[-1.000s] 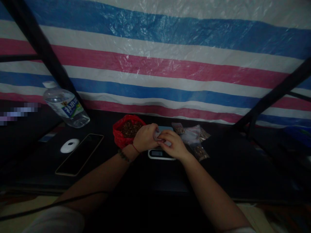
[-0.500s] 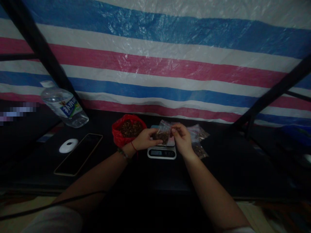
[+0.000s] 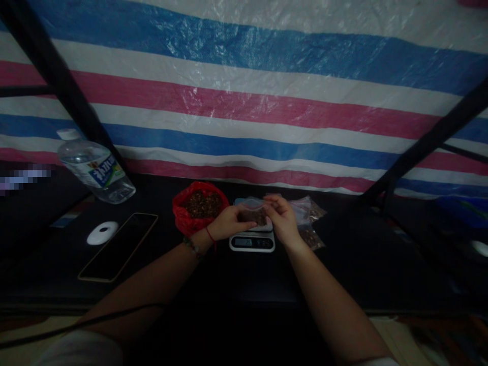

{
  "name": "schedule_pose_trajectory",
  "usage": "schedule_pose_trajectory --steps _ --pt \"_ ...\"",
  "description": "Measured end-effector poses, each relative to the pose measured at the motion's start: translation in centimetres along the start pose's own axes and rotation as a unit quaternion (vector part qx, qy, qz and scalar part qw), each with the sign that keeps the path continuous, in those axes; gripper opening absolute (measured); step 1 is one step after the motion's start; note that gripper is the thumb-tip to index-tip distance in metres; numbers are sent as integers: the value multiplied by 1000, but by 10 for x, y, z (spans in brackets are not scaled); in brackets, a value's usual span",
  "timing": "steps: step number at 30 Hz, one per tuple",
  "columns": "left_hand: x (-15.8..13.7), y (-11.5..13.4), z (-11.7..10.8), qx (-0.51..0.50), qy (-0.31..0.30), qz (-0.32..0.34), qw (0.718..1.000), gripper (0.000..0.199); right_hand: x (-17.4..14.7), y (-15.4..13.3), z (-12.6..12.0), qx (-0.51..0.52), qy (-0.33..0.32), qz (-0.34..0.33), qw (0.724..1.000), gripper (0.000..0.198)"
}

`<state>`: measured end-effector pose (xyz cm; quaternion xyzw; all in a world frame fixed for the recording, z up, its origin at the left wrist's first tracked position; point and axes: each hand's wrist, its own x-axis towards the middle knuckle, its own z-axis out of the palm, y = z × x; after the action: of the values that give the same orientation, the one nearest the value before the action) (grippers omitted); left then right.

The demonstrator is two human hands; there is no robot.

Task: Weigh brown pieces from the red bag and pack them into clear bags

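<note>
I see the left hand (image 3: 229,222) and the right hand (image 3: 282,219) pinching a small clear bag (image 3: 253,213) of brown bits between them, one at each end, just above the platform of the small scale (image 3: 252,241). Half a second ago that bag stood taller, held up with its mouth raised; now it lies flatter and lower, close over the scale, and I cannot tell whether it touches the platform. A second ago both hands were bunched together right over the scale and the bag hardly showed. The left hand grips the bag's left edge with thumb and fingers closed on it; the right hand's fingertips are closed on its upper right corner.

The red bag (image 3: 186,216) of brown pieces sits open just left of the left hand, much as before. Right of the right hand lie filled clear bags (image 3: 310,226) on the dark desk (image 3: 362,264). Further left on the desk I see a dark phone (image 3: 119,246), a white round object (image 3: 102,233) and a water bottle (image 3: 93,170), all shifted a little in view as my camera has moved. A striped tarp (image 3: 244,101) hangs behind
</note>
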<state>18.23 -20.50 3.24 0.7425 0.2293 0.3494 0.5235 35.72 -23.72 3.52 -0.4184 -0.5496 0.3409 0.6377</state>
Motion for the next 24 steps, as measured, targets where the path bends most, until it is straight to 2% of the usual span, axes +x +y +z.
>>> schedule_pose_trajectory --steps 4,9,12,17,22,24 --pt "0 2 -2 57 23 9 998 25 1 -3 -1 -56 -2 -12 998 21" --pt "-2 1 -4 120 14 25 992 25 3 2 0 -38 -5 -11 999 26" --pt "-2 -1 -4 154 35 44 986 28 3 5 0 -49 -34 1 998 19" --pt "-1 2 -3 116 131 58 983 26 -1 4 1 -35 -45 1 998 20" --pt "-3 3 -2 106 133 78 982 26 -4 2 4 -26 -30 -8 999 20" --pt "-4 2 -2 112 157 83 978 27 -4 1 5 -26 -36 -5 999 18"
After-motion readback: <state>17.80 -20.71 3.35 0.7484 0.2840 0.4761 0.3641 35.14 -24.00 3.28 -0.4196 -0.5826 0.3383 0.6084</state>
